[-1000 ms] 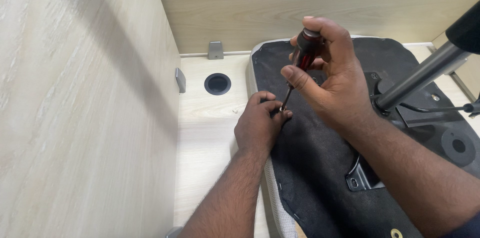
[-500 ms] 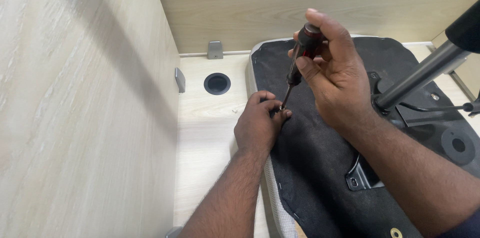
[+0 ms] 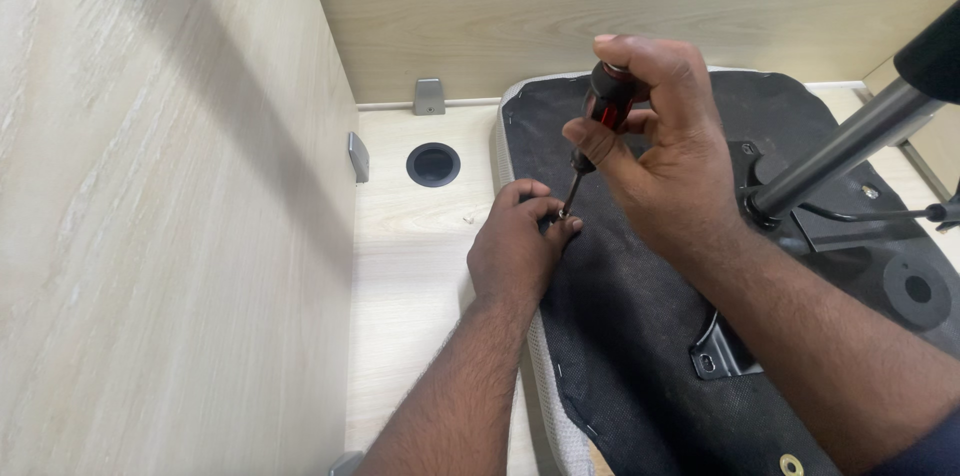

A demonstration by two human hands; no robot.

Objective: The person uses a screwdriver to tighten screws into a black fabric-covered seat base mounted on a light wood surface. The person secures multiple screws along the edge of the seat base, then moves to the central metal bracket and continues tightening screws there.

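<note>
Gripping a red-and-black screwdriver (image 3: 607, 108), the right hand (image 3: 655, 151) was closed round its handle; its tip was steadied by the pinching left hand (image 3: 518, 246) on the black chair-seat underside (image 3: 640, 336), beside a wooden panel (image 3: 160, 216)

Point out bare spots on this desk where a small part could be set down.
Bare desk top lies between the left side panel and the seat underside, below the round cable hole. It is crowded where the left hand and right hand work the screwdriver.
</note>
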